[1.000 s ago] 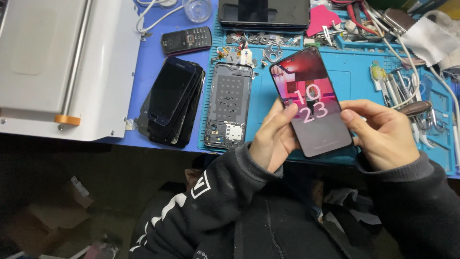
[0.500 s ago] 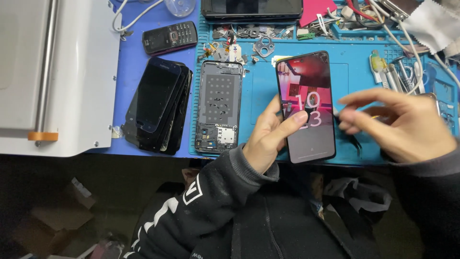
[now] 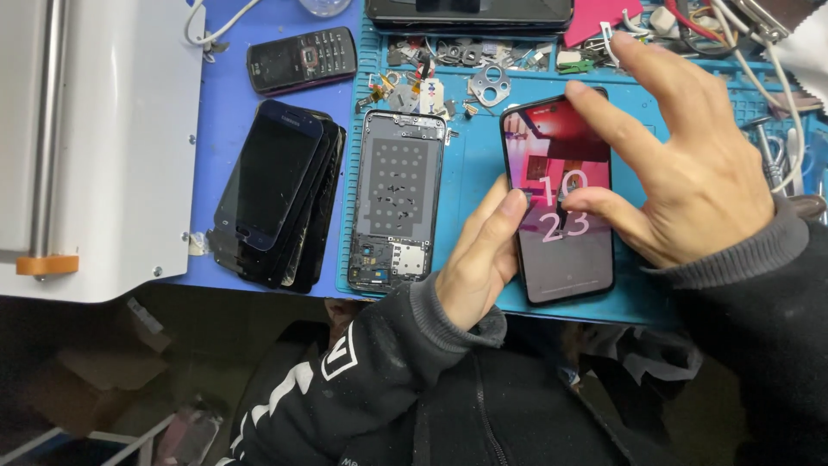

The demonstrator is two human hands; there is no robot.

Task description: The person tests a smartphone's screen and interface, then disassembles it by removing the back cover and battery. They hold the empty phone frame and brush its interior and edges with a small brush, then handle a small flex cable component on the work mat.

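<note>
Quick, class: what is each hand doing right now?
Left hand: closed on the lit smartphone, holding its left edge.
Right hand: open, fingers spread, thumb touching the screen.

Smartphone (image 3: 565, 250): black slab, rounded corners, screen lit with a red/pink wallpaper and large white clock digits stacked mid-screen. Lower part of the display reads dark grey. Face up, long axis running away from the person, tilted slightly left at the top. No visible cracks on the glass.

Grip: left hand (image 3: 483, 259) clamps the left edge around mid-height, thumb tip lying over the bezel onto the glass, fingers hidden underneath. Bottom end sticks out just below that grip, top end extends well past it.

Right hand (image 3: 690, 164) is spread over the right side; thumb tip touches the glass just beside the digits, index finger lies across the upper screen.
</note>
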